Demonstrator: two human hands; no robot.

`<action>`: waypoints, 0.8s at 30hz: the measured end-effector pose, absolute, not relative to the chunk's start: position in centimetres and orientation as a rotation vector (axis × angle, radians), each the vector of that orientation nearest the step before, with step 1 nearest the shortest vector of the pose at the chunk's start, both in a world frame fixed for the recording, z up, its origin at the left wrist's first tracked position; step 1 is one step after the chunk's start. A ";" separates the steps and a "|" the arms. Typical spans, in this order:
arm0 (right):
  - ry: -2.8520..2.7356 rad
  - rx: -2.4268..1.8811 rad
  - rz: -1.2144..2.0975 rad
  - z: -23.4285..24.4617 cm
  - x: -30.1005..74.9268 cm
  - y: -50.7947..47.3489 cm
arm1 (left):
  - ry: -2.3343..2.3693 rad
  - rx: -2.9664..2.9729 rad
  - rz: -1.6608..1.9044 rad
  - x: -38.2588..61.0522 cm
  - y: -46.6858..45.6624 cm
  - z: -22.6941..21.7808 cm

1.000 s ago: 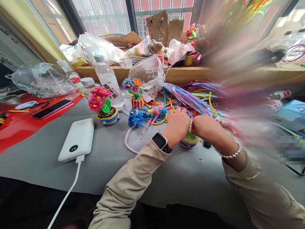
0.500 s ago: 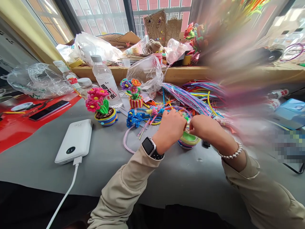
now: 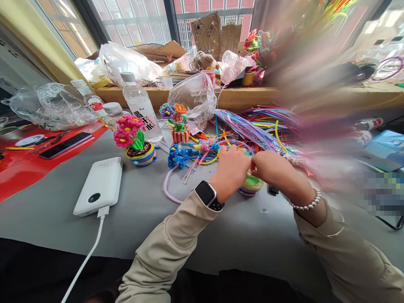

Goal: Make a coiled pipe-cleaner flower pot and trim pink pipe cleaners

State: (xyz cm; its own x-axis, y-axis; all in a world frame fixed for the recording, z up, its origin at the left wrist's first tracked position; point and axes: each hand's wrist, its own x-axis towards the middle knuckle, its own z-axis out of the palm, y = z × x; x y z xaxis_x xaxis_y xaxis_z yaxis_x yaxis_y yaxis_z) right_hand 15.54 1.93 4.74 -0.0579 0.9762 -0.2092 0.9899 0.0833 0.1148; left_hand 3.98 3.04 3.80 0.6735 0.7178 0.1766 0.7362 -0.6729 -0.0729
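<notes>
My left hand (image 3: 231,170), with a watch on its wrist, is closed above a small pot wrapped in striped pipe cleaners (image 3: 251,188). My right hand (image 3: 274,169), wearing a pearl bracelet, is bent over the same pot from the right, its fingers pinched together. The two hands meet at the pot's far rim, and whatever is between the fingertips is hidden. Light green filling (image 3: 252,180) shows inside the pot. Blue pipe-cleaner flowers (image 3: 177,155) and smaller pink ones (image 3: 206,145) lie to the left of my left hand.
Bundled pipe cleaners (image 3: 249,128) lie behind my hands. A potted pink flower (image 3: 128,131), a striped pot of flowers (image 3: 179,134), a water bottle (image 3: 141,111) and a white power bank (image 3: 99,185) with a cable stand or lie leftward. A blurred shape covers the right.
My left hand has shifted slightly right, closer to my right hand, covering more of the pot's left side. My right hand has hardly moved.
</notes>
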 end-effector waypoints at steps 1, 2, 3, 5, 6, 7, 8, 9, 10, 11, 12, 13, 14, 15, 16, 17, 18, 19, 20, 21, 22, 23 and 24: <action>2.143 1.973 -0.075 4.7 15.6 1.9 | -1.205 -2.748 -0.202 4.2 3.0 3.8; 2.158 1.967 -0.065 4.7 15.6 1.9 | -1.210 -2.750 -0.209 4.4 3.0 3.9; 2.172 1.960 -0.058 4.7 15.6 1.9 | -1.218 -2.751 -0.217 4.5 3.0 3.9; 2.197 1.956 -0.043 4.7 15.7 1.8 | -1.245 -2.749 -0.231 4.9 3.2 3.9; 2.201 1.958 -0.038 4.7 15.8 1.8 | -1.258 -2.750 -0.230 5.0 3.3 3.9; 2.202 1.957 -0.036 4.8 15.9 1.9 | -1.267 -2.754 -0.222 5.1 3.4 3.9; 2.202 1.953 -0.038 4.8 15.9 1.9 | -1.269 -2.761 -0.207 5.1 3.5 3.9; 2.201 1.948 -0.044 4.8 16.0 1.9 | -1.262 -2.769 -0.195 5.2 3.6 3.8; 2.193 1.946 -0.049 4.9 16.1 2.0 | -1.249 -2.774 -0.188 5.2 3.6 3.8; 2.181 1.947 -0.055 5.0 16.1 2.0 | -1.237 -2.775 -0.188 5.2 3.7 3.7; 2.168 1.951 -0.060 5.1 16.2 2.0 | -1.228 -2.773 -0.192 5.1 3.7 3.7; 2.155 1.958 -0.067 5.2 16.3 2.0 | -1.221 -2.771 -0.200 5.1 3.7 3.7; 2.141 1.968 -0.073 5.3 16.4 2.0 | -1.215 -2.771 -0.208 5.1 3.7 3.7; 2.130 1.978 -0.077 5.4 16.5 1.9 | -1.210 -2.771 -0.215 5.1 3.6 3.6; 2.121 1.989 -0.081 5.5 16.5 1.9 | -1.207 -2.770 -0.220 5.1 3.6 3.6; 2.112 2.003 -0.080 5.6 16.6 1.8 | -1.207 -2.764 -0.223 5.1 3.5 3.6; 2.094 2.019 -0.077 5.7 16.6 1.7 | -1.215 -2.754 -0.224 5.0 3.5 3.5; 2.072 2.036 -0.072 5.7 16.6 1.7 | -1.230 -2.740 -0.221 5.0 3.5 3.5; 2.053 2.048 -0.069 5.7 16.6 1.6 | -1.254 -2.725 -0.215 5.0 3.4 3.5; 2.037 2.059 -0.067 5.7 16.5 1.6 | -1.286 -2.711 -0.208 5.0 3.4 3.5; 2.035 2.066 -0.061 5.7 16.4 1.7 | -1.327 -2.702 -0.193 5.0 3.2 3.6; 2.042 2.071 -0.055 5.7 16.3 1.7 | -1.373 -2.694 -0.175 5.1 3.1 3.7; 2.050 2.078 -0.051 5.6 16.2 1.8 | -1.421 -2.686 -0.152 5.1 2.9 3.8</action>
State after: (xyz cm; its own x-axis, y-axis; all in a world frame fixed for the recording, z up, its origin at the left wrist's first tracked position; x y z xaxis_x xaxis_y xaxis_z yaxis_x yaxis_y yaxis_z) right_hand 16.23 1.80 5.57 0.0255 0.9834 -0.1799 0.9911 -0.0014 0.1328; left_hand 5.10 2.91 3.81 0.5597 0.8178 0.1341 0.8277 -0.5597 -0.0408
